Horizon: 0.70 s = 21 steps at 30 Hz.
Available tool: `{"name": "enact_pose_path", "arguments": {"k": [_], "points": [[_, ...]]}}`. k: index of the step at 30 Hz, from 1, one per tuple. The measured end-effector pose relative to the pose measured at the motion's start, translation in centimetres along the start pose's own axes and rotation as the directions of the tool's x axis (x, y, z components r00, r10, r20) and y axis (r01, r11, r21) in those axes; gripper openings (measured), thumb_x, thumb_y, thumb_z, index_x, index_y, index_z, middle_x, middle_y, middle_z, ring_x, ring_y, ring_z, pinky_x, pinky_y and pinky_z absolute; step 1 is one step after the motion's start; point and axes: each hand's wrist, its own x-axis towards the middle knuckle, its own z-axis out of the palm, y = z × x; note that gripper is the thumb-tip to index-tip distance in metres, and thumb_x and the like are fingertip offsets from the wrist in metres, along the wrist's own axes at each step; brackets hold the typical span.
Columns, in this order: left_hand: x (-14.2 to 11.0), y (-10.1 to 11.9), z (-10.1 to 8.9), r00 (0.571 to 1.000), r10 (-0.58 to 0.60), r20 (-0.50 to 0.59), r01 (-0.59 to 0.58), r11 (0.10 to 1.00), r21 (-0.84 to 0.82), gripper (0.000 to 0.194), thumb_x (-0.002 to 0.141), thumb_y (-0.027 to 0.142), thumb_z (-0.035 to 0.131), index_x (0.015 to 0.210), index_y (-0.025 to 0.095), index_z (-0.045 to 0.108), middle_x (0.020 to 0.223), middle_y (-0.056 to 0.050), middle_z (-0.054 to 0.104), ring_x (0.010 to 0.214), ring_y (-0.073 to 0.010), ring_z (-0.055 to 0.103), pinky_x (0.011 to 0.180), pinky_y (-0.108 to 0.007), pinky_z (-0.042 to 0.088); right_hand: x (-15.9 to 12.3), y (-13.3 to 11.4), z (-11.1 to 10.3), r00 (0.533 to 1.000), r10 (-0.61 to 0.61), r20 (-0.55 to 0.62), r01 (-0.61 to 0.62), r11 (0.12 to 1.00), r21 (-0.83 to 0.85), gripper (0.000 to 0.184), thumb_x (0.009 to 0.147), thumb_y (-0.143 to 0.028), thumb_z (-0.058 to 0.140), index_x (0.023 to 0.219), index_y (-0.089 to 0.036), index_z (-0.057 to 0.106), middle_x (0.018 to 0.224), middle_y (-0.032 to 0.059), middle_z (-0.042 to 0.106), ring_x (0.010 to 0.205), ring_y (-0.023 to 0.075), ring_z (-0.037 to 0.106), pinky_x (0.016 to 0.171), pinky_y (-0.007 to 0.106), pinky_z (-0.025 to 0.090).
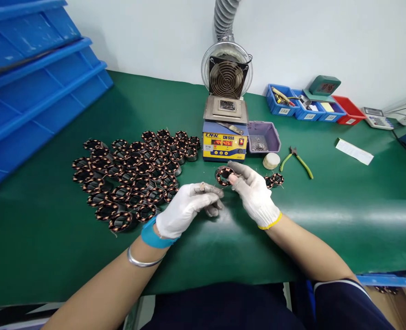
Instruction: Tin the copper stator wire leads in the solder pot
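- The copper-wound ring (224, 176) I'm holding is just on my side of the CM 558 unit (225, 145); its wound face and round hole are turned up toward me, with the hole's axis leaning back toward me.
- It sits at the fingertips of my right hand (244, 181), to the left of that palm, pinched between thumb and fingers.
- My left hand (204, 197) is half curled on the near side of the unit, fingertips just below and left of the ring; I can't tell whether they pinch one of its thin leads.
- Left of the unit, many wound rings (134, 172) crowd together on the green table (209, 256).
- Right of the unit are the purple tray (275, 137) and, nearer me, the pale round pad (271, 160), two smaller-looking rings (273, 180) and the green-handled cutters (296, 161).
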Motion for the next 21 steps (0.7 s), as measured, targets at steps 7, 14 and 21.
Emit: {"name": "enact_pose_path", "arguments": {"k": [7,14,21], "points": [[0.4,-0.7,0.4,0.993,0.088,-0.082,-0.074,0.986,0.151,0.040,0.066,0.029,0.075,0.097,0.014,0.054,0.077,-0.003,0.065,0.061,-0.0140,0.061,0.046,-0.022,0.044,-0.2,0.1,0.2,1.000,0.021,0.000,-0.021,0.999,0.043,0.052,0.074,-0.045,0.069,0.117,-0.017,0.060,0.109,0.0076,0.067,0.079,0.0143,0.062,0.074,0.030,0.052],[0.0,-0.5,1.4,0.979,0.094,-0.179,-0.062,0.982,0.177,0.028,0.077,0.039,0.067,0.072,0.015,0.054,0.057,0.000,0.061,0.048,-0.0100,0.055,0.045,-0.021,0.042,-1.2,0.1,0.8,0.991,-0.131,-0.010,0.130,0.988,-0.084,0.052,0.074,-0.032,0.070,0.122,-0.018,0.056,0.117,0.0092,0.065,0.102,0.0210,0.065,0.090,0.035,0.054],[-0.6,0.8,-0.3,0.762,0.480,-0.434,-0.428,0.877,0.218,0.020,0.079,0.036,0.061,0.073,0.017,0.057,0.053,0.003,0.056,0.045,-0.0111,0.051,0.041,-0.022,0.039,-1.6,0.6,0.3,0.958,-0.287,-0.009,0.269,0.908,-0.323,0.058,0.075,-0.034,0.070,0.130,-0.022,0.053,0.123,0.0076,0.062,0.099,0.0204,0.066,0.084,0.032,0.059]]}}
